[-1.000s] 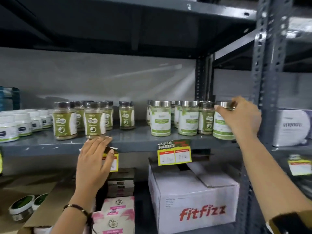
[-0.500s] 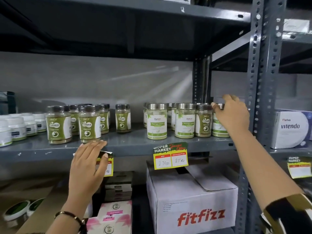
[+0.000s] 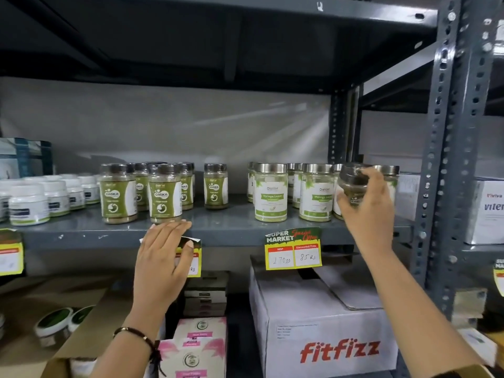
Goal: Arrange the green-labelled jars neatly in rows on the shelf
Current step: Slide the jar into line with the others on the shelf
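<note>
Several dark-lidded jars with green Gaska labels [image 3: 165, 193] stand in a cluster on the grey shelf [image 3: 218, 236], left of centre, and one stands alone [image 3: 215, 185] further right. Silver-lidded Moringa jars with white and green labels [image 3: 270, 192] are grouped at the right. My right hand [image 3: 368, 211] grips a dark-lidded green-labelled jar [image 3: 353, 184], lifted and tilted in front of the Moringa group; it looks blurred. My left hand [image 3: 163, 257] lies flat against the shelf's front edge, over a yellow price tag, fingers together, holding nothing.
White tubs [image 3: 28, 204] fill the shelf's left end. A grey perforated upright [image 3: 447, 132] stands just right of my right hand. A price tag [image 3: 293, 248] hangs below the Moringa jars. Underneath sit a white Fitfizz carton [image 3: 327, 336] and pink boxes [image 3: 200, 347].
My right hand has picked a dark-lidded jar out of the right-hand group and lifted it, tilted, off the shelf. My left hand stays on the shelf edge.
</note>
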A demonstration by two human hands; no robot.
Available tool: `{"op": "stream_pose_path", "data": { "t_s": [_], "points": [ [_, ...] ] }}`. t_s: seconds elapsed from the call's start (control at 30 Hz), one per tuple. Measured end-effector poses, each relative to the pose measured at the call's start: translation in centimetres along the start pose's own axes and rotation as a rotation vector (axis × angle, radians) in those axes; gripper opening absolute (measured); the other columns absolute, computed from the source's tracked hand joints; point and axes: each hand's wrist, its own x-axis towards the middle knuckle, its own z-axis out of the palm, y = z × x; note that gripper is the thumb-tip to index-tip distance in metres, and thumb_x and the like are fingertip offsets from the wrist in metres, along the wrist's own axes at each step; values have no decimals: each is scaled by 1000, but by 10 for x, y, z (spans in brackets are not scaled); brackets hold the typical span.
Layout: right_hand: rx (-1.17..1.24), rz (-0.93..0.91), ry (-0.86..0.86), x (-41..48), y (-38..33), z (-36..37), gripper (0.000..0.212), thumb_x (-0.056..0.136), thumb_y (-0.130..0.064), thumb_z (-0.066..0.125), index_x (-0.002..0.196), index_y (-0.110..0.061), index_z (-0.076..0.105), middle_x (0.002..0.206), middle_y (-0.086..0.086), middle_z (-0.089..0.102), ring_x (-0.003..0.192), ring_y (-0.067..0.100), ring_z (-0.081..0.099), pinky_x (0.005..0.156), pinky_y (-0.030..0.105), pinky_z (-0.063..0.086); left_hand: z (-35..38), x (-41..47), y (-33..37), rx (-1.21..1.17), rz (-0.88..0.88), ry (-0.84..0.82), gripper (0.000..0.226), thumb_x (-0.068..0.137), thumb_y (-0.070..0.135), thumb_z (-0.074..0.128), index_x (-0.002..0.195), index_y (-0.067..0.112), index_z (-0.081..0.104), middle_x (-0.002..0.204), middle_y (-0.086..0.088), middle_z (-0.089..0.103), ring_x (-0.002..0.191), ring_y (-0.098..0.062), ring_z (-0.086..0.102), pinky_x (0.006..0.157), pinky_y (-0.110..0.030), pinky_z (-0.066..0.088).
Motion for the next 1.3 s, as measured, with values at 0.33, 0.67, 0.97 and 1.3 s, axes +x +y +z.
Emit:
{"op": "stream_pose_path", "data": {
  "t_s": [0.33, 0.67, 0.97, 1.3],
  "points": [
    [445, 14, -182, -10, -134, 11, 50, 72, -31, 73, 113, -24, 46, 94, -4, 60, 80, 15, 61, 66, 20, 45, -5, 0, 2, -28, 15, 10, 39, 89, 30, 42, 117, 11, 61, 117, -1, 62, 115, -16, 46, 105, -30, 24],
    [219, -119, -404, -29, -185, 110, 66, 81, -47, 64, 132, -18, 36, 114, 14, 58, 95, 30, 59, 64, 31, 42, -10, 3, 3, -16, 21, -29, 40, 88, 29, 41, 118, 11, 61, 118, -1, 63, 116, -15, 45, 103, -31, 26],
    [202, -11, 277, -16, -96, 27, 42, 82, -31, 65, 112, -3, 51, 108, 17, 58, 99, 25, 48, 85, 4, 27, -8, 2, 3, -13, 18, -4, 40, 89, 31, 40, 118, 14, 61, 118, 1, 62, 117, -11, 42, 102, -32, 27],
    [-104, 366, -31, 22, 50, 0, 89, 72, -29, 77, 140, -11, 23, 134, 25, 44, 121, 43, 43, 87, 54, 44, 3, 1, 5, 9, -2, 63, 41, 89, 29, 37, 117, 11, 61, 116, -4, 63, 116, -17, 46, 106, -29, 19]
  ]
}}
